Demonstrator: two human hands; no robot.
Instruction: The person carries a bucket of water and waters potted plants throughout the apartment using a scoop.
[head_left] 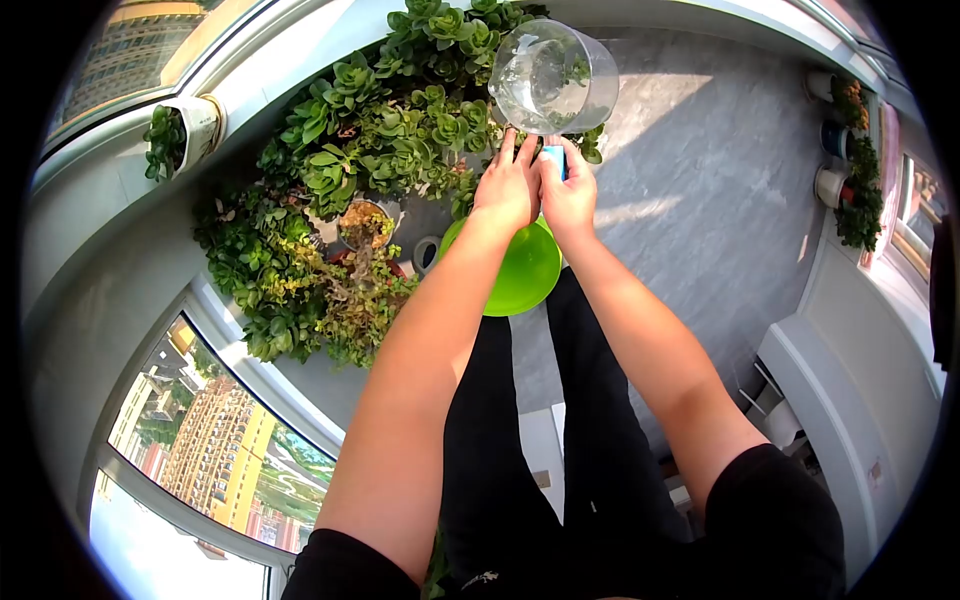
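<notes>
My right hand (568,198) is closed around the blue handle (556,158) of a large clear jug (590,85). The jug is held out at arm's length, tilted, beside the leafy potted plants (430,130). Close against the right hand is my left hand (507,190), its fingers stretched forward to the near edge of the jug; whether they bear any of its weight I cannot tell. Below both hands is a bright green basin (525,275), partly hidden by the left forearm. How much liquid is in the jug is unclear.
Dense succulents in pots crowd the left side, with a yellowish plant (365,225) among them. A white pot (195,130) sits on the left ledge. More potted plants (855,190) line the right wall. Grey floor (700,190) extends to the right, partly sunlit.
</notes>
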